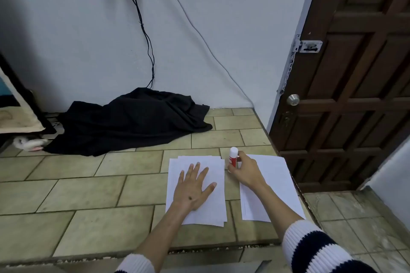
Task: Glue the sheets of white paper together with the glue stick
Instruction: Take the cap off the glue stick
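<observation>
Two lots of white paper lay on the tiled floor (88, 195), and the glue stick (233, 156) stood upright between them at their far ends. Left of the glue stick was a loose stack of sheets (213, 168), its edges fanned slightly out of line. The left hand (193, 188) rested flat on that stack, palm down, fingers straight and spread. Right of the glue stick lay a single sheet (277, 175), apart from the stack, with bare tile showing between the two. The right hand (243, 172) reached across that sheet, its fingers curled round the red lower part of the glue stick; the white cap was on. Beyond the glue stick, against the wall, a black cloth (133, 122) lay crumpled. A dark wooden door (355, 95) stood to the glue stick's right.
</observation>
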